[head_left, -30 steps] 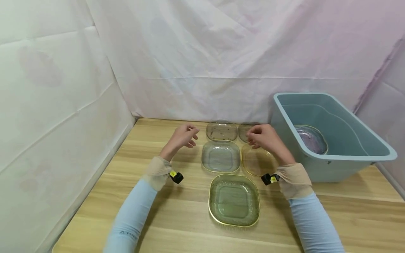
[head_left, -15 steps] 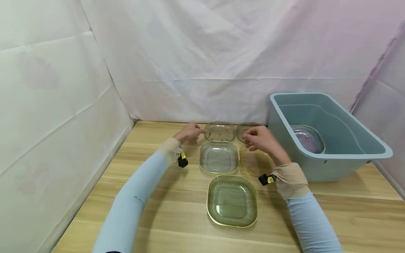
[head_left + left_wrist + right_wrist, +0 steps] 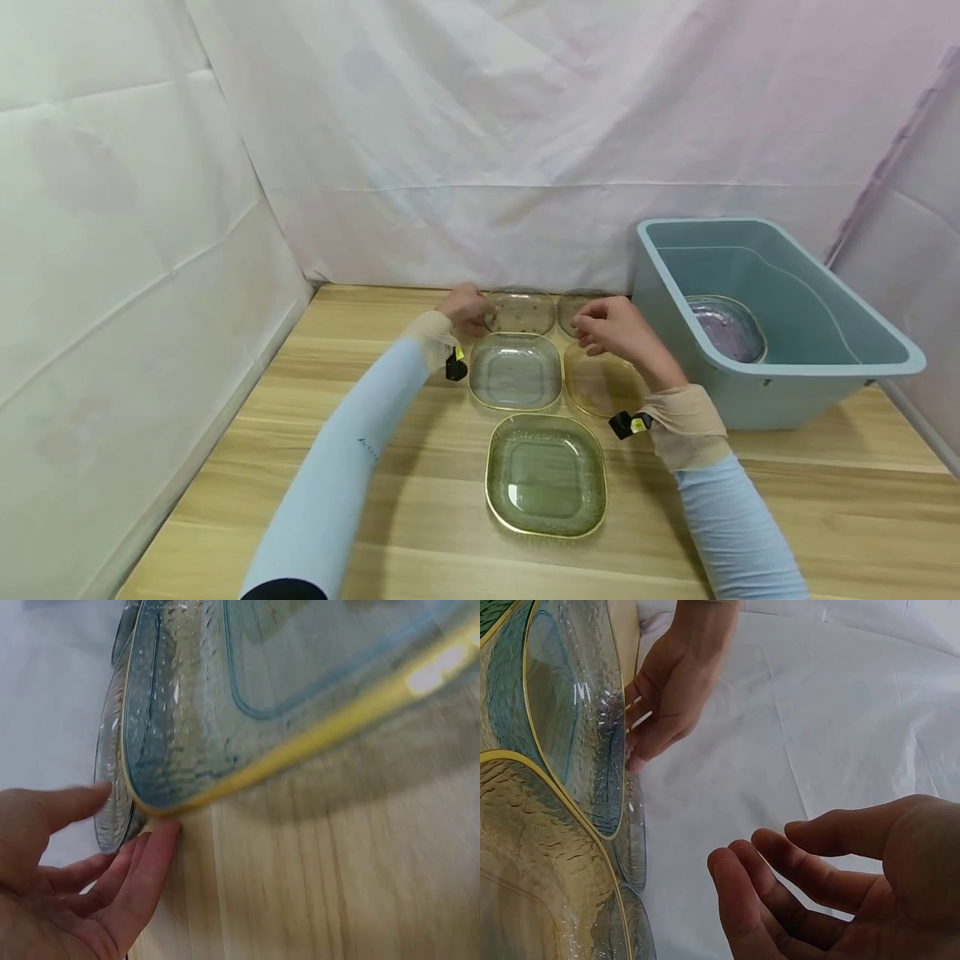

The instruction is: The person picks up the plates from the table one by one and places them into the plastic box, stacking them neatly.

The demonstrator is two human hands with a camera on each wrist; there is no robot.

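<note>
The far-left clear plate (image 3: 519,312), lying at 12 o'clock on the desk (image 3: 390,508) near the back cloth, is being taken up: the left hand (image 3: 467,308) is placed at its left edge, fingers seemingly at the rim, though a full grip cannot be told. The right hand (image 3: 611,327) hovers loosely curled and empty over the far-right plate (image 3: 579,303). The step is judged a grasp; a lift clear of the blue-tinted plate (image 3: 514,371) seems called for next. The grey tub (image 3: 780,367) stands at 2 o'clock.
</note>
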